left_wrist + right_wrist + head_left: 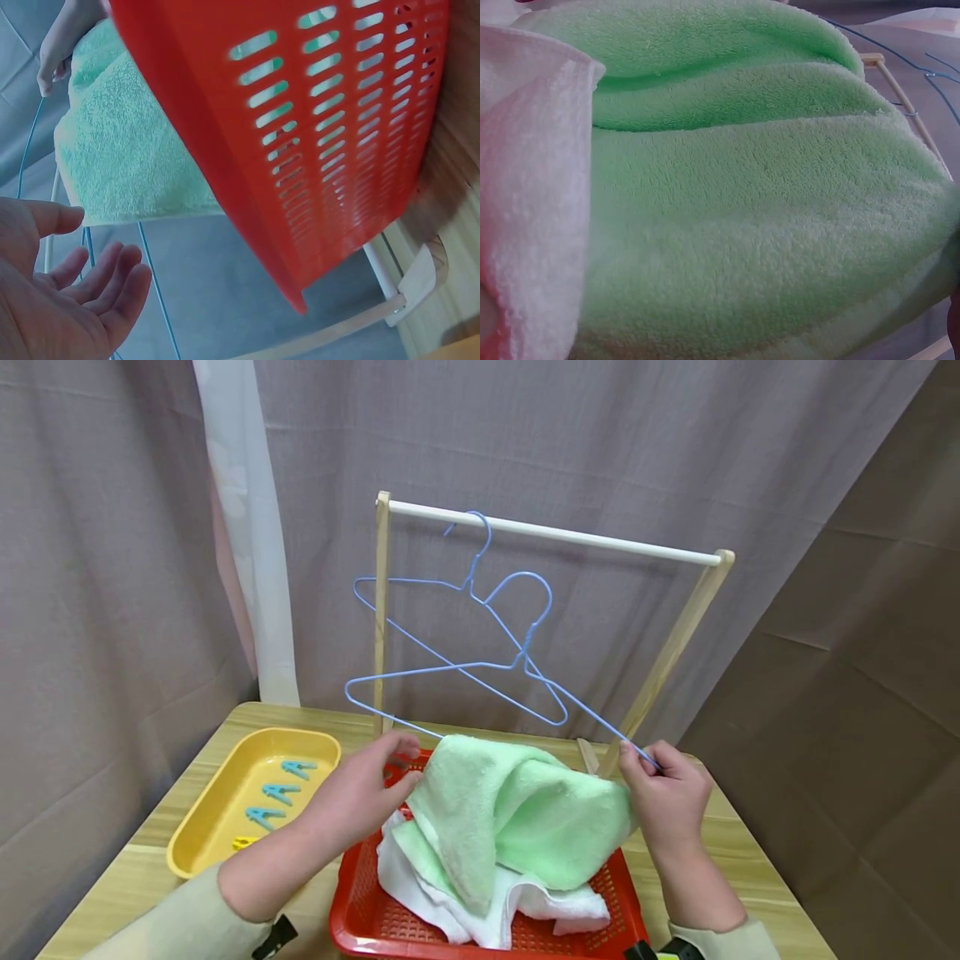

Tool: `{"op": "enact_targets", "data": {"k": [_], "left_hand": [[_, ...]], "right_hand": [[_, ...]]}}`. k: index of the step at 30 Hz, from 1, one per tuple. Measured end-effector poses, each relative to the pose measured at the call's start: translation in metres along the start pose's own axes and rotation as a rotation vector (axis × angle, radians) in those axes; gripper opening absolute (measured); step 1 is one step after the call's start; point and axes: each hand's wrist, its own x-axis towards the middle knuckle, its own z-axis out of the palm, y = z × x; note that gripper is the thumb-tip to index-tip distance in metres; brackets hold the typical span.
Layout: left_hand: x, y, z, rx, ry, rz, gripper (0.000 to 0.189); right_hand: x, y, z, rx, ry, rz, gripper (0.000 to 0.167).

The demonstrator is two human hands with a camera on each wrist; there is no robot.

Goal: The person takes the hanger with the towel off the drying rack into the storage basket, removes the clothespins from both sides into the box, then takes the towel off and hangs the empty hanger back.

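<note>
My right hand (671, 789) grips the right corner of a blue wire clothes hanger (592, 713). Over the hanger's lower part drapes a light green towel (465, 785), which hides most of its bottom bar. Its lower folds hang down over a white towel (558, 906) in a red basket (348, 893). To the left of the green towel is my left hand (367, 785), its fingers loosely bent and holding nothing. The left wrist view shows the left hand (82, 292) apart from the towel (135, 157). Green towel (765, 195) fills most of the right wrist view.
Behind the basket stands a wooden rack with a white rod (570, 537). Another blue hanger (427, 582) hooks over that rod. On the table's left, a yellow tray (187, 814) holds several blue clothespins (279, 793) and something yellow. Grey curtains (637, 452) close off the back.
</note>
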Motion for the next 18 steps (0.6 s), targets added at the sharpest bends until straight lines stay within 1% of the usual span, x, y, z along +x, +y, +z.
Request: {"op": "enact_targets", "data": {"k": [6,11,15,18], "left_hand": [[0.001,0.006,0.001,0.043,0.004,0.007,0.040],[0.003,0.010,0.002,0.070,0.013,0.040,0.041],[0.005,0.012,0.005,0.081,0.013,0.064,0.043],[0.006,0.012,0.006,0.082,0.014,0.063,0.043]], "right_hand": [[0.000,-0.002,0.001,0.012,-0.008,-0.012,0.039],[0.000,-0.004,0.003,0.034,-0.014,-0.027,0.039],[0.000,-0.001,0.005,0.033,-0.015,-0.035,0.039],[0.000,0.001,0.006,0.033,-0.018,-0.039,0.040]]}}
